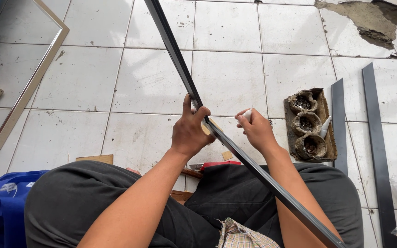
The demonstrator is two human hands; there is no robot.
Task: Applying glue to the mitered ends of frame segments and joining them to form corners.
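Head view: left hand (188, 133) is gripping a long dark metal strip (180, 62) running diagonally over the lap above the tiled floor (148, 82), while right hand (257, 130) is pinching a small white piece (247, 113) just beside the strip.

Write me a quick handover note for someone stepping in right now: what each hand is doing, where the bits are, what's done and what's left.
Left hand: closed around the long dark metal strip, which runs slanting across the lap and up over the tiled floor.
Right hand: pinches a small white piece beside the strip; what it is can't be told.
Nearby: a worn tray with three grimy cups on the floor to the right, two more dark strips beyond it, a framed glass panel at far left.
Done: strip picked up and steadied.
Left: the white piece has not yet met the strip.
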